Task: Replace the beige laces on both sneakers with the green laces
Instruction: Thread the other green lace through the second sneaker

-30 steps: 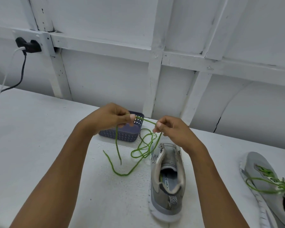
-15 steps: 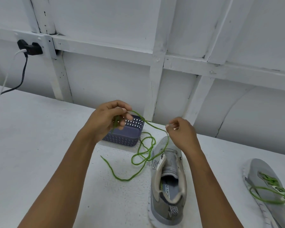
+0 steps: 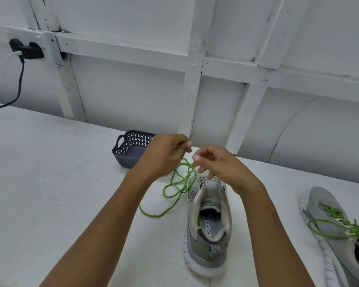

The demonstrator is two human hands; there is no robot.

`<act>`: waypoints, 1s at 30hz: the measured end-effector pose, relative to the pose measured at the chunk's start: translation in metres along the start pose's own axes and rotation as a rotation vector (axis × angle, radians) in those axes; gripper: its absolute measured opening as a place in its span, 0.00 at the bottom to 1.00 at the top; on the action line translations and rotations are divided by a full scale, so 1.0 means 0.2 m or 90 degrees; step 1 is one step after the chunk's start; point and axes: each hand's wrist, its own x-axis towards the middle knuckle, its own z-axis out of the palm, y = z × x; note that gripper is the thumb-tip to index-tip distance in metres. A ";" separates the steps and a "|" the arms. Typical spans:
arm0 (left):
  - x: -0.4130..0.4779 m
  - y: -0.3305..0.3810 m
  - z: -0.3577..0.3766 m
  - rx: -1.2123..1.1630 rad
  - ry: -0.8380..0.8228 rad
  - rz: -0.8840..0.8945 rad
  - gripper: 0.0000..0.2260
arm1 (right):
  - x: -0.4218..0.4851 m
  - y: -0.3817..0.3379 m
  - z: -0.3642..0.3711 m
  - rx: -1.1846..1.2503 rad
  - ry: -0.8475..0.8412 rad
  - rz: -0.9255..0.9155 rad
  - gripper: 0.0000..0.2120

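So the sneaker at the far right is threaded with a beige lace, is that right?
Not quite: the head view shows the sneaker at the far right threaded with a green lace, not a beige one.

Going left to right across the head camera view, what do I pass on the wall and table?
First the black wall plug → dark blue basket → loose green lace → unlaced grey sneaker → grey sneaker with green lace.
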 end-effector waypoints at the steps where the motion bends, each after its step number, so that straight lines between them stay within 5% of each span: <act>1: 0.00 0.01 0.00 -0.036 0.001 -0.010 0.10 | 0.00 0.01 0.00 -0.016 0.012 0.002 0.05; 8: -0.02 0.04 0.08 -0.052 -0.006 -0.025 0.14 | -0.03 0.03 0.00 0.009 -0.008 0.007 0.12; 19: 0.00 -0.01 0.12 0.099 0.024 -0.001 0.09 | -0.04 0.05 -0.05 0.043 -0.005 0.012 0.08; 26: 0.02 -0.04 0.13 0.225 -0.222 0.034 0.16 | -0.01 0.11 -0.07 -0.111 0.017 0.008 0.05; 30: 0.02 -0.05 0.18 -0.007 -0.250 0.010 0.06 | 0.00 0.13 -0.07 -0.051 0.041 0.023 0.07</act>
